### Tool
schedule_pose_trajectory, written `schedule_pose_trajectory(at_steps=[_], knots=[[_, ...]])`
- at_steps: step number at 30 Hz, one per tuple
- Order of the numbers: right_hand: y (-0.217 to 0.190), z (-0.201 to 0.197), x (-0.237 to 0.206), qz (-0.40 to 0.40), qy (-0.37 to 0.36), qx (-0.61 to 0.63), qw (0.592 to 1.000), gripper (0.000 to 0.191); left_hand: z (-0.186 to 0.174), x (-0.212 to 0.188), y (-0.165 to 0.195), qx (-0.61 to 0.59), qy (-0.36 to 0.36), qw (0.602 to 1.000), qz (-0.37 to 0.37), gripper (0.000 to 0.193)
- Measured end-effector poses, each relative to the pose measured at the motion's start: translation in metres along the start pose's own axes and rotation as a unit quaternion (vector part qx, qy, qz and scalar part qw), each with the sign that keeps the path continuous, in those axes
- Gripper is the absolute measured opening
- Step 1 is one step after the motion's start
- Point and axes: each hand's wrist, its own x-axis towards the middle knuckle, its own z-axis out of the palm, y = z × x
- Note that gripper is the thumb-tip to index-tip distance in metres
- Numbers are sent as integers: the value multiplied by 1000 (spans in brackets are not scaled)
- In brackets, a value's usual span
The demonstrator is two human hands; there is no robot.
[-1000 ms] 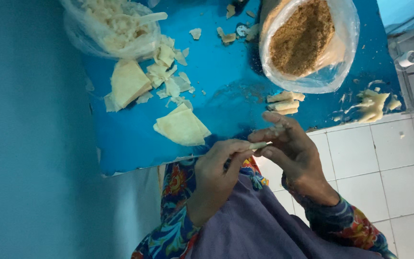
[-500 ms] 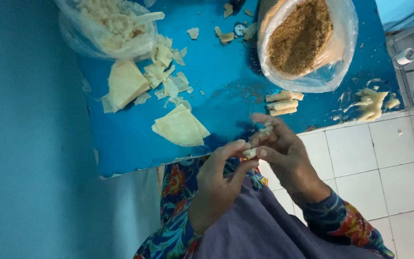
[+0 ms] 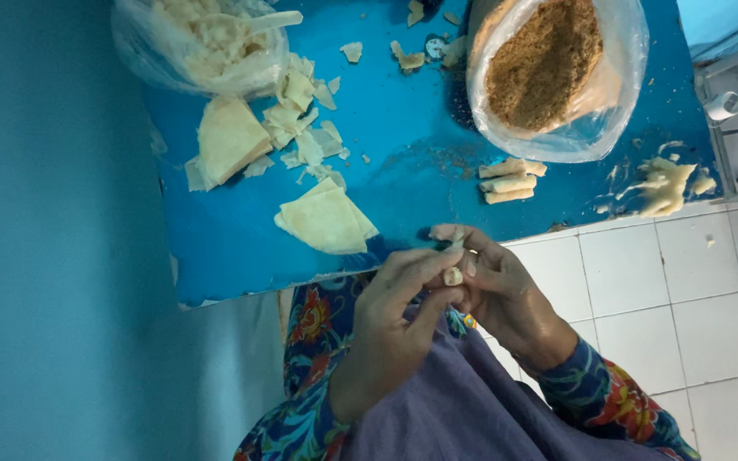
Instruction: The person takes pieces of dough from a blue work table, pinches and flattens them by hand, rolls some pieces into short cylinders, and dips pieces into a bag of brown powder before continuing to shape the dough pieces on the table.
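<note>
at the far left of the blue table [image 3: 215, 256] a clear bag of pale filling [image 3: 198, 38] sits above torn wrapper scraps [image 3: 301, 119] and a stack of folded wrappers [image 3: 325, 219]. just past the table's near edge, over the lap, the left hand [image 3: 390, 329] and the right hand [image 3: 501, 294] meet around a small pale roll [image 3: 453, 275]. the risk, as i judge it, is the thin wrapper splitting or unrolling if the pinch is uneven, spilling its filling onto the purple cloth [image 3: 463, 410] below; the wet-looking fingers could also let it slip. left fingers are nearly closed, thumb and forefinger pinching the roll's near end; right fingers curl loosely round its other side, touching it. further right lie three finished rolls [image 3: 510, 180], a bag of brown crumbs [image 3: 548, 68] and smeared paste [image 3: 664, 183].
</note>
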Motion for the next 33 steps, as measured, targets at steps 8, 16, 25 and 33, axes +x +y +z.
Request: schedule_pose_trajectory(at_steps=[8,16,25,33], knots=[[-7,13,-10,-93,75,-204,972,52,-3,-2,-9,-27,-18,999,17,19],[-4,6,-9,-179,48,-229,956,54,-2,2,-16,31,21,996,83,19],[4,-11,-5,-235,16,-235,943,51,-4,5,-22,-6,22,998,67,16],[1,-5,-3,-226,-3,-251,941,51,1,2,-25,-143,22,988,-57,11]])
